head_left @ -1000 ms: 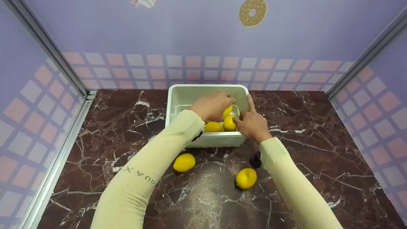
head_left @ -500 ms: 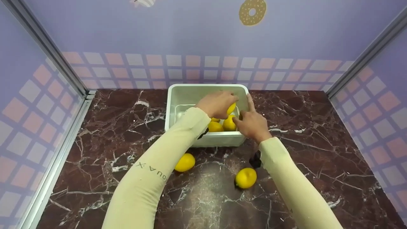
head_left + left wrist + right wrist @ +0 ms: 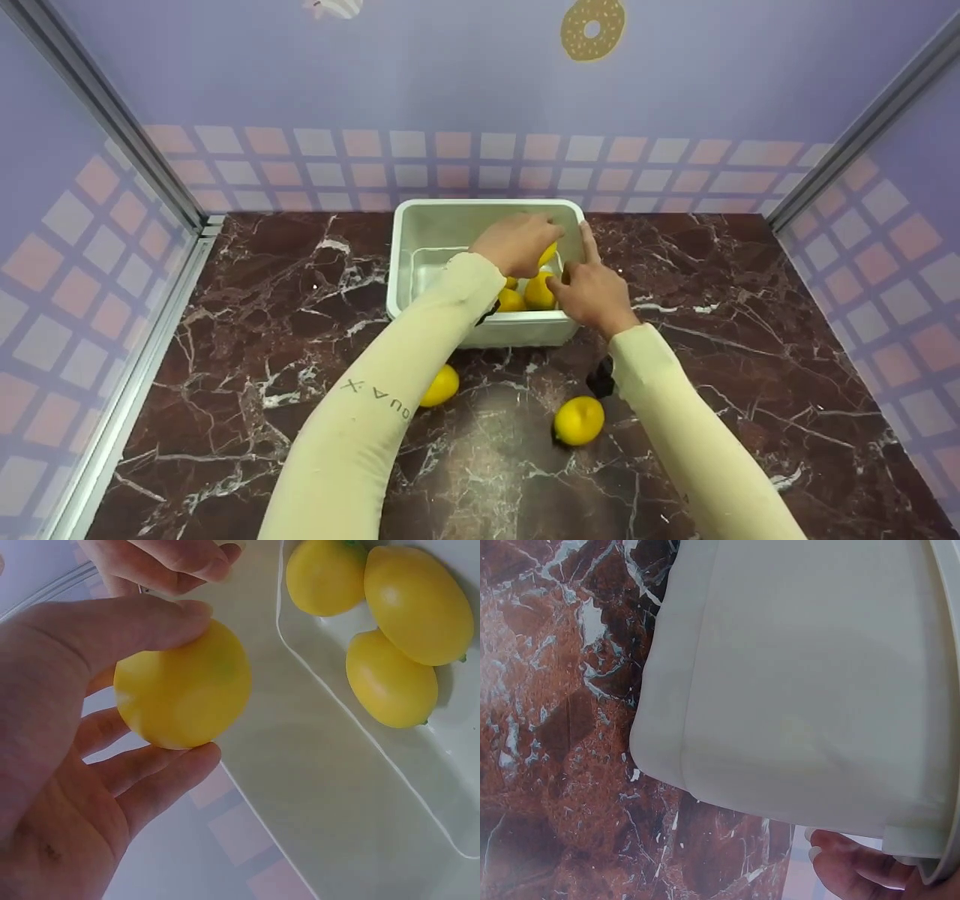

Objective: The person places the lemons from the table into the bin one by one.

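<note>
A white plastic bin (image 3: pixel 487 203) stands near the back wall. My left hand (image 3: pixel 517 241) reaches into its right half and holds a lemon (image 3: pixel 187 690) between thumb and fingers, above the bin floor. Below it, other lemons (image 3: pixel 416 604) lie together on the bottom, partly hidden by the left arm in the head view. With its thumb on the inner side and fingers outside, my right hand (image 3: pixel 598 295) grips the bin's right rim. In the right wrist view its fingertips (image 3: pixel 840 859) show beneath the rim's corner.
Two more lemons rest on the dark red marbled tabletop (image 3: pixel 262 315) in front of the bin: one (image 3: pixel 442 386) half covered by the left sleeve, another (image 3: pixel 579 421) near the right wrist. Purple panels with checks (image 3: pixel 345 161) enclose the back and sides.
My left hand has shifted a little to the right inside the bin with the lemon in it, and the left forearm has swung right. The right hand has stayed on the rim.
</note>
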